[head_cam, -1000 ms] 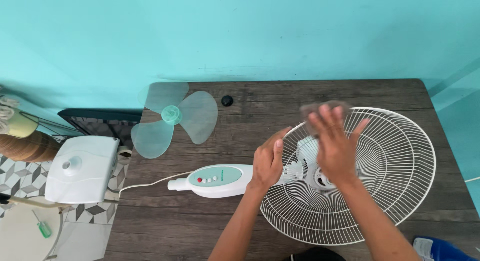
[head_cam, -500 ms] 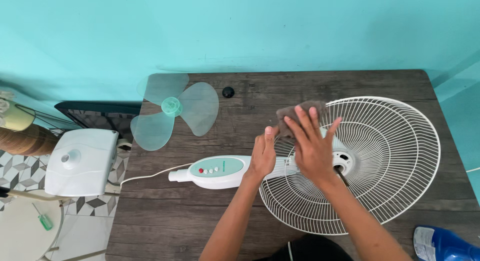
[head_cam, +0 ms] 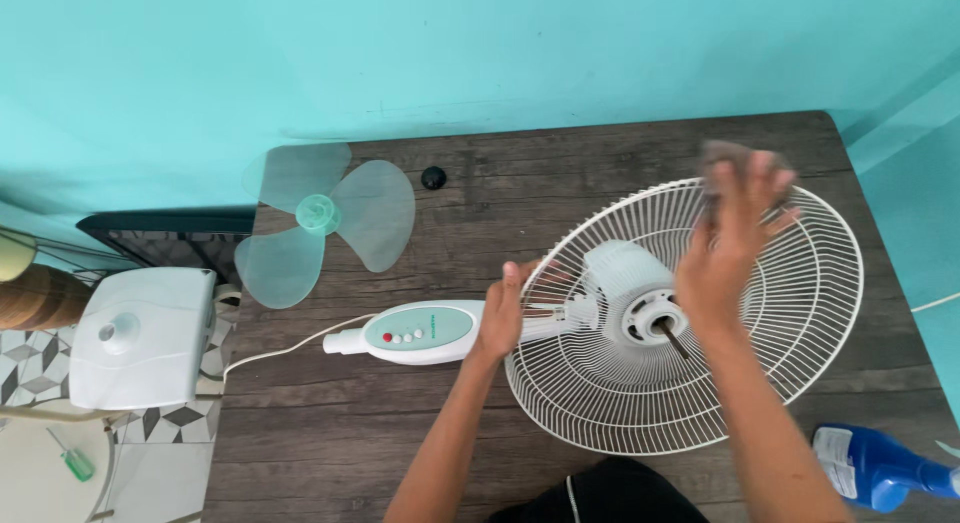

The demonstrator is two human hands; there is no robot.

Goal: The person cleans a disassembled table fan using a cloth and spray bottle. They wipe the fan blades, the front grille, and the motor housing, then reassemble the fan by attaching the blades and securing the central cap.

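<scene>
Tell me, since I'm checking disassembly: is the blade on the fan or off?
Off. The translucent blade lies on the table, apart from the fan's bare motor shaft.

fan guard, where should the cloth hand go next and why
Probably draw the right hand and its brown cloth back down along the wires of the white fan guard. The cloth sits at the guard's far rim, while the left hand steadies the fan neck.
</scene>
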